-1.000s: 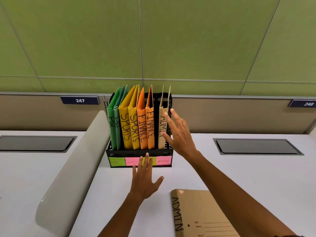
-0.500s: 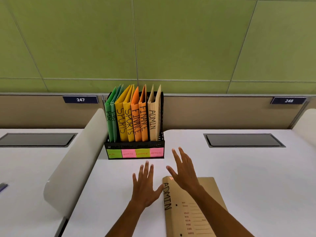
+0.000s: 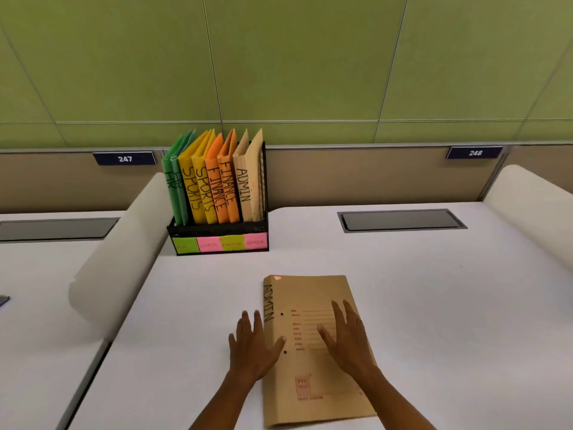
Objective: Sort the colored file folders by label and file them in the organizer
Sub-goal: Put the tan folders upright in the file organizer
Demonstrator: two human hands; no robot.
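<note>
A white desk (image 3: pixel 403 305) runs up to a tan partition under green wall panels (image 3: pixel 310 57), with rounded white dividers to its left and right. On the near part of the desk lies a brown folder (image 3: pixel 310 293) marked ADMIN along its left spine, flat with its cover up. The left hand (image 3: pixel 252 346) rests just beside that spine with fingers straight and spread, its thumb reaching onto the folder's edge; it grips nothing. The right hand (image 3: pixel 347 339) lies over the cover with fingers straight and relaxed, also gripping nothing; whether the palm presses on the cover or hovers just above it cannot be told.

Farther off, at the far left of the desk against the partition, stands a black mesh organizer (image 3: pixel 217 229). In it, upright and leaning slightly, from left to right: two green HR folders (image 3: pixel 175 187), two yellow SPORTS folders (image 3: pixel 197 187), two orange FINANCE folders (image 3: pixel 221 187), and a brown ADMIN folder (image 3: pixel 246 184). Sticky notes (image 3: pixel 220 243) on the organizer's front, green and pink alternating, label each slot.

A dark recessed panel (image 3: pixel 401 220) sits in the desk to the right of the organizer. Blue number plates, 247 (image 3: pixel 125 158) and 248 (image 3: pixel 475 153), hang on the partition.
</note>
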